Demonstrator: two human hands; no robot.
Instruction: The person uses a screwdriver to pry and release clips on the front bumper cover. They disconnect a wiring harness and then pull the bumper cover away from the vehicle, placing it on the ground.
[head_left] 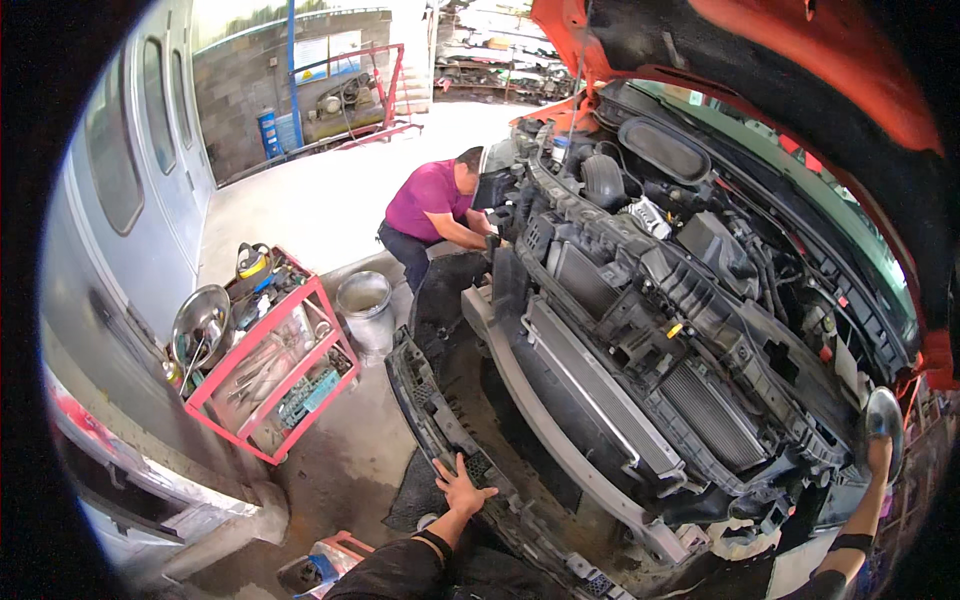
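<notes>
My left hand [463,487] lies with its fingers spread on a long, dark perforated car-body strip [425,390]. This strip stretches along the near side of a car's stripped front end [640,300]. Out at the far right, my right hand [879,457] is raised against a shiny, rounded silver-grey piece [884,415]; its fingers are mostly hidden and it seems to grip the piece. Between my hands are the pale bumper beam [560,435] and the radiator [600,390], both exposed. Above the engine bay the orange-red hood [830,60] stands raised.
A co-worker in a purple shirt [425,205] bends over the far corner of the car. To the left stand a red tool cart [275,455] loaded with tools and a grey bucket [366,318]. A small stool-like thing [325,565] sits by my left elbow.
</notes>
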